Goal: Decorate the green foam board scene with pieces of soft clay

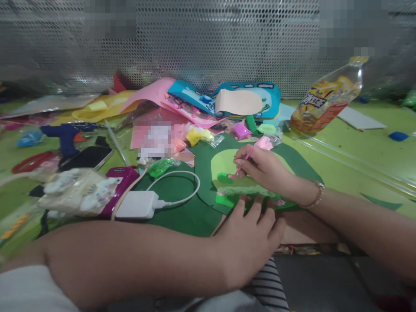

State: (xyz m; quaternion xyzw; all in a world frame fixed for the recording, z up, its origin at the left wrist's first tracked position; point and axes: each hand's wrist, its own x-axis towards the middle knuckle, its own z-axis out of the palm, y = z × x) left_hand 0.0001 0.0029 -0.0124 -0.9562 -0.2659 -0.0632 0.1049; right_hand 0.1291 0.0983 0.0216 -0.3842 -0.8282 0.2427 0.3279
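Observation:
My right hand (260, 167) pinches a thin pink modelling tool (246, 160), its lower end against a bright green clay patch (224, 177). That patch sits on a light green paper oval (224, 158), which lies on a larger dark green paper shape (300, 162). Along the oval's lower part runs a strip of pale and bright green clay (234, 190) with small pink bits. My left hand (251, 221) rests with fingers spread on the lower edge of this paper piece. A bracelet circles my right wrist.
Packets of coloured clay (240, 129) lie beyond the paper. To the left are a white charger (138, 204) with a looped cable, a phone (87, 158) and a blue glue gun (66, 136). A bottle (328, 99) leans at the back right, near clear sticks (357, 162).

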